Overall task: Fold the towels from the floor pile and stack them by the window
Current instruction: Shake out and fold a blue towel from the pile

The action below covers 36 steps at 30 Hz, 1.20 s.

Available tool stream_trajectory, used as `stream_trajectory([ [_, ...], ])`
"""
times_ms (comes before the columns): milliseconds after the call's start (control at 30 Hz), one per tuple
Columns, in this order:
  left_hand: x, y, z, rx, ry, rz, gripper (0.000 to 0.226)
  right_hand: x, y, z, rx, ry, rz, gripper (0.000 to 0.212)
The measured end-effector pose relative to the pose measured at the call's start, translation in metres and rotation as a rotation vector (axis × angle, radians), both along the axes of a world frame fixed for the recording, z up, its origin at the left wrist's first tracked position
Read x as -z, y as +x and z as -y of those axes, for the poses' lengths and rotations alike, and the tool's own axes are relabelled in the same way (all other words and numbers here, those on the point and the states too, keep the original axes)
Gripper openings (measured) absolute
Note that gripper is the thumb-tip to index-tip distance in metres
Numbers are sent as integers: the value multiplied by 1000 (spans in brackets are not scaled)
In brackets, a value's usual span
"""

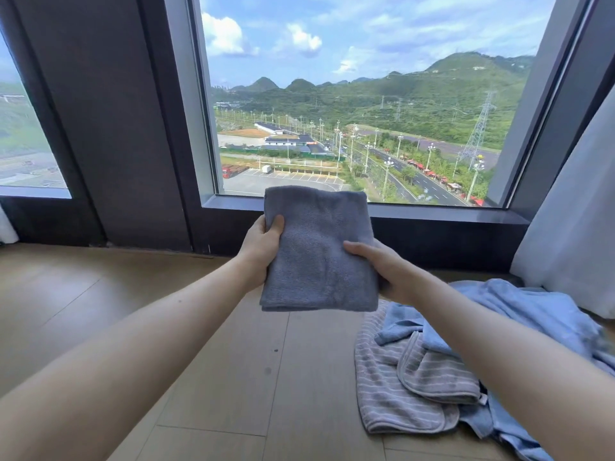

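A folded grey towel (317, 251) is held in the air before the window frame (432, 212): the left hand (263, 251) pinches its left edge, the right hand (379, 267) grips its right. A slack grip could let the layers fall open. The unfolded pile (432, 377) lies on the floor's (233, 361) right side.

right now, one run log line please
left hand: grips towel | right hand: grips towel | towel: folded, midair | pile: unfolded, floor

Both hands (263, 247) (382, 267) hold a folded grey towel (319, 254) before the window (366, 104).
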<state>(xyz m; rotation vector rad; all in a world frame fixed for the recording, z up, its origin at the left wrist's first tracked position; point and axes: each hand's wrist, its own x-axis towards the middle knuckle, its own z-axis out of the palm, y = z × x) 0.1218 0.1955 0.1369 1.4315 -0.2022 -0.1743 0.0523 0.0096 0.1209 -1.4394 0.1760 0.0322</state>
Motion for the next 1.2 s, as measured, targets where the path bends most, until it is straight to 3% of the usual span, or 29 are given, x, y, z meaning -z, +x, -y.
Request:
stream_trajectory([
  [67,0,2,-1,7,20,-113,20,-1,3,-7,161,-69,15,29],
  [167,0,-2,-2,94,62,-221,42,-1,10,-8,287,-81,49,21],
  [267,4,-3,-5,168,164,-161,67,2,14,-5,322,-58,28,19],
  [333,9,-1,-7,245,284,-73,74,7,17,-1,338,-34,-4,31],
  [533,30,34,3,297,362,50,49,39,29,7,233,57,-1,55],
  [633,50,60,3,280,416,35,51,61,48,2,215,91,-26,85],
  [700,68,76,-4,233,406,14,54,77,67,-5,219,77,-33,89],
  [1000,170,179,-27,63,363,-22,57,172,184,-29,247,-12,40,67],
  [1133,214,220,-33,38,491,87,57,221,224,-39,264,-14,56,52],
  [1200,238,233,-34,2,559,129,55,251,236,-44,267,-152,35,45],
])
